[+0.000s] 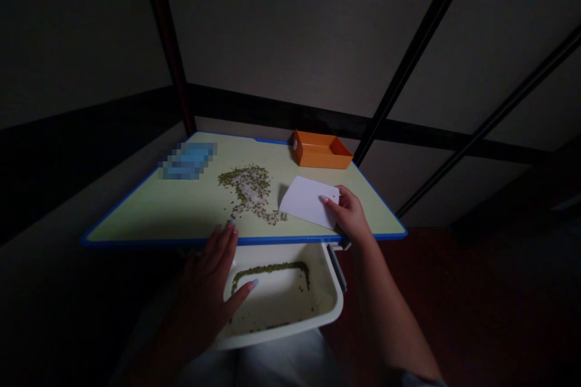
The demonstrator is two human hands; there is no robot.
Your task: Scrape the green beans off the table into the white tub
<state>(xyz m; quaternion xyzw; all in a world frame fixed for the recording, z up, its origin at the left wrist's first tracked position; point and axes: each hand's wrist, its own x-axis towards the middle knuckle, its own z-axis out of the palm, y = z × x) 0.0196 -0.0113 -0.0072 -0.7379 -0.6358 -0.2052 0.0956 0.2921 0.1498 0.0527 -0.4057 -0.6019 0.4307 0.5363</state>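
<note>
The right hand's fingers (327,201) pinch a white scraper (308,198); the left hand's fingers (221,248), loosely spread and holding nothing, are at the table's near edge (158,243). Just beyond them lies a scattered heap of green pieces and pale grains (252,190), so the work looks unfinished, though more green pieces (272,267) already line the white basin (276,305) below.

One view: head cam on me, looking forward and down, fairly close; tabletop (145,202) mid-frame, white bin (336,307) lower.
</note>
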